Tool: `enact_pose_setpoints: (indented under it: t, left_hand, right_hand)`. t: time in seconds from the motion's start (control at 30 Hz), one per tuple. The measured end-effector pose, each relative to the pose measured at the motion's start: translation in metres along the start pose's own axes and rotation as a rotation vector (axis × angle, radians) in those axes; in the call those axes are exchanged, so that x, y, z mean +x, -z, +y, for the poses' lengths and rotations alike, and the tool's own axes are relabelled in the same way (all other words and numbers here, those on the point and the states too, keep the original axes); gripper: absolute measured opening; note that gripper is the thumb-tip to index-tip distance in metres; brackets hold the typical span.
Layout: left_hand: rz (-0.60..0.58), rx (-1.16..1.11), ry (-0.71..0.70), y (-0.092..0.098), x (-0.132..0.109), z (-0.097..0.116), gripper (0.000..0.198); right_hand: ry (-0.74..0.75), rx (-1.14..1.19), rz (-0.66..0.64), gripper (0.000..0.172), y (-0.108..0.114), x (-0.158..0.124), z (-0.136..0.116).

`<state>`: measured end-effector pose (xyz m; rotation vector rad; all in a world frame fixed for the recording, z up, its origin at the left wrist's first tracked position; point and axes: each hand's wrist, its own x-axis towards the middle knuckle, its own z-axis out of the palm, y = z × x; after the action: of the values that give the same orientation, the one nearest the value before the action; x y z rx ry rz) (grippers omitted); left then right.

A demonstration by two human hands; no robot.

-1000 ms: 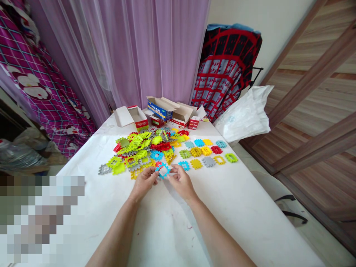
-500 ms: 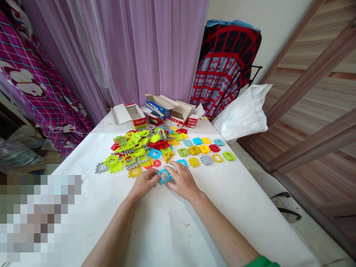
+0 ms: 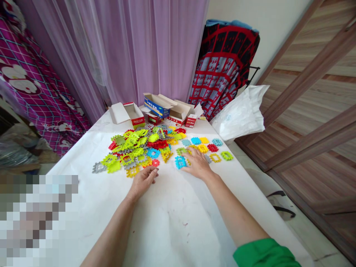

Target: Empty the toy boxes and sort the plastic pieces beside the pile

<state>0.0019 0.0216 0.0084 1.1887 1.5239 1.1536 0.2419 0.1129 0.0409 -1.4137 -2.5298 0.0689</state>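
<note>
A heap of plastic interlocking tiles (image 3: 136, 148), mostly lime green, yellow, grey and red, lies on the white table (image 3: 172, 222). To its right, single tiles are laid out in rows (image 3: 213, 148). My right hand (image 3: 196, 163) rests flat on the near end of those rows with its fingers spread. A blue tile (image 3: 180, 162) lies on the table just off its thumb. Just in front of the heap, my left hand (image 3: 143, 180) lies on the table with its fingers stretched out and holds nothing.
Several opened small cardboard boxes (image 3: 158, 105) stand at the table's far edge before a purple curtain (image 3: 139, 48). A white plastic bag (image 3: 241, 115) sits at the far right corner beside a red-and-black cloth (image 3: 225, 63). The lower left is blurred out.
Both hands held the blue tile in front of the heap. My right hand carried it right to the rows and let it go. My left hand let go and stayed near the heap.
</note>
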Motion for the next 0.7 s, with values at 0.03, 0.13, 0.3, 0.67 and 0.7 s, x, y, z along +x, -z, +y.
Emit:
enact_pose_setpoints:
  t: [0.03,0.13,0.3,0.67,0.7]
  left_hand:
    - [0.001,0.001,-0.013,0.000,0.000,-0.001,0.048]
    - [0.006,-0.001,-0.036,-0.001,0.001,-0.004,0.045]
    - [-0.005,0.006,-0.036,0.000,0.001,-0.006,0.043]
    - [0.002,-0.005,-0.013,0.000,0.001,-0.005,0.045]
    - [0.003,-0.006,-0.011,0.000,0.001,-0.005,0.045]
  right_hand:
    - [0.005,-0.022,-0.024,0.052,0.004,0.003,0.007]
    - [0.052,-0.064,-0.084,0.051,0.010,0.009,0.019]
    - [0.057,-0.068,-0.127,0.051,0.005,0.014,0.018]
    - [0.023,-0.057,-0.185,0.051,-0.002,0.018,0.014]
    - [0.021,-0.061,-0.187,0.052,-0.002,0.018,0.014]
